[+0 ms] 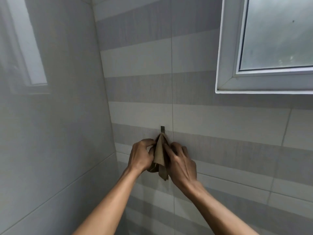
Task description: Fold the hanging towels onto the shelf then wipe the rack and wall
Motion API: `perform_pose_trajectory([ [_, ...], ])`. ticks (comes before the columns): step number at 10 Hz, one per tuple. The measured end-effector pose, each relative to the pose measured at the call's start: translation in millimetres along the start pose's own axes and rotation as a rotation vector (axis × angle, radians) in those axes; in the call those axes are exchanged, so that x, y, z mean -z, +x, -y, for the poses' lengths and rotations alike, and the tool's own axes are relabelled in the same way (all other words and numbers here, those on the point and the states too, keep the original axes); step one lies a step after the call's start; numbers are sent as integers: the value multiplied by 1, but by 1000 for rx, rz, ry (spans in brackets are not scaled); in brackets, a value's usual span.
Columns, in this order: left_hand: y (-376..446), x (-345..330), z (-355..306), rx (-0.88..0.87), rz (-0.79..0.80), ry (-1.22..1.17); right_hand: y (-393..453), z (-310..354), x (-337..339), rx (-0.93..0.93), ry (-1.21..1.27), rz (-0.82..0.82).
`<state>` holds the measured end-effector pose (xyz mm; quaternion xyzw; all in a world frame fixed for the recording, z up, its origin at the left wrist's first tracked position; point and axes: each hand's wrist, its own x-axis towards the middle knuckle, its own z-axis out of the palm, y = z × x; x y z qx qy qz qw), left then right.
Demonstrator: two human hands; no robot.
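Single head-worn view, facing a striped tiled wall (220, 119) corner, slightly upward, close, window (277, 41) upper right

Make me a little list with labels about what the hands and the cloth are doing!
place: corner of a grey striped tiled wall
cloth: small brown fabric cloth, hanging from a dark metal hook
left hand: gripping the cloth's left side
right hand: gripping the cloth's right side
nearby: white-framed frosted window, upper right
shelf: not in view
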<state>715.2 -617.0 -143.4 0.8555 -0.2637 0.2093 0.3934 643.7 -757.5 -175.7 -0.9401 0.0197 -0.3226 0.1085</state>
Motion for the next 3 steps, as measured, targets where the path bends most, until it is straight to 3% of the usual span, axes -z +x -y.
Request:
perform_pose_trajectory([
  [3, -66, 30, 2, 106, 7, 24, -87, 22, 3, -187, 25, 130],
])
